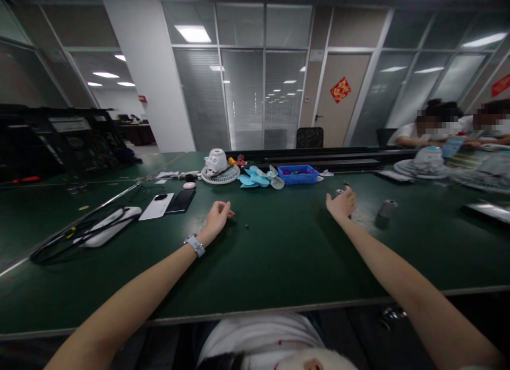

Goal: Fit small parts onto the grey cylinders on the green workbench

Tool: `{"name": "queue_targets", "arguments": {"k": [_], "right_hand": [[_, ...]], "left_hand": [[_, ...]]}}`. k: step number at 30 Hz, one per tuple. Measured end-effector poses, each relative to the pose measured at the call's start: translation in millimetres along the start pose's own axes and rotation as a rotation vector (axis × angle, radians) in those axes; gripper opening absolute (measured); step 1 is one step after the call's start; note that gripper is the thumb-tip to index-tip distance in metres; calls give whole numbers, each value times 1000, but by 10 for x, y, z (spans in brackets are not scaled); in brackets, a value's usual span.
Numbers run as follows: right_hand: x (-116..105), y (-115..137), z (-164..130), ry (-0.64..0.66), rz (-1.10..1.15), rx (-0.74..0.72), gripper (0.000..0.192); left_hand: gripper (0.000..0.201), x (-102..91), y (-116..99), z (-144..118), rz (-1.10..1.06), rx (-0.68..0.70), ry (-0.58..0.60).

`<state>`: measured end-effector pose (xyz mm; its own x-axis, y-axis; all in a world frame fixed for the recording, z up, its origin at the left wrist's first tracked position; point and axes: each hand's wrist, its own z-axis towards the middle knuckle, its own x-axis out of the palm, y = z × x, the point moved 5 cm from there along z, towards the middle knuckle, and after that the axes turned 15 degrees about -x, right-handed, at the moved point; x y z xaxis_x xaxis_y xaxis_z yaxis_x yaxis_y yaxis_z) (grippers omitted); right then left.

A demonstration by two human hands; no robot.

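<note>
Both arms are stretched out over the green tabletop point(279, 253), and there's loads of bare room between them, all the way back to the near edge. The left hand point(217, 217) rests mid-table, fingers loosely curled, holding nothing as far as I can see, with a tiny dark screw point(247, 226) lying just beside it on the right. The right hand point(341, 203) is closed around a small metal part point(339, 191) that pokes out past the knuckles; I can't tell what it is. A grey cylinder point(386, 207) stands near it, toward the right edge. Along the far edge sit a white fan base point(219, 168), blue fan blades point(255, 178) and a blue tray point(298, 174). Two phones point(167, 204) lie off to the left.
</note>
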<state>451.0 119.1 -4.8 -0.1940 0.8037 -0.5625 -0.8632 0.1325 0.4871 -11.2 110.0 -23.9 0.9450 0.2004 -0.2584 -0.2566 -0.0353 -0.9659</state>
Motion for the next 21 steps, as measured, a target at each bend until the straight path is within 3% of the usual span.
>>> {"name": "queue_targets", "arguments": {"k": [1,3,6,9,12,16,19,21], "right_hand": [[-59,209,-67,-34,11,-128,72],[-120,747,-314,37,112,-465,65],[-131,1574,-965,398,356,-945,50],[-162,2090,-1600,734,546,-1271,48],[-160,2231,-1839,854,650,-1315,39],[-114,2127,-1716,806,663,-1205,34],[-122,1934,-1374,678,574,-1187,43],[-165,1684,-954,474,441,-1109,44]], "left_hand": [[38,4,8,2,-5,-3,0],[38,9,16,3,-1,-3,0],[37,20,7,-11,40,12,10],[37,49,-7,-34,86,36,43],[37,74,-6,-47,139,60,65],[38,79,16,-34,177,61,71],[39,80,28,-21,189,51,76],[38,81,32,-18,197,45,74]]}}
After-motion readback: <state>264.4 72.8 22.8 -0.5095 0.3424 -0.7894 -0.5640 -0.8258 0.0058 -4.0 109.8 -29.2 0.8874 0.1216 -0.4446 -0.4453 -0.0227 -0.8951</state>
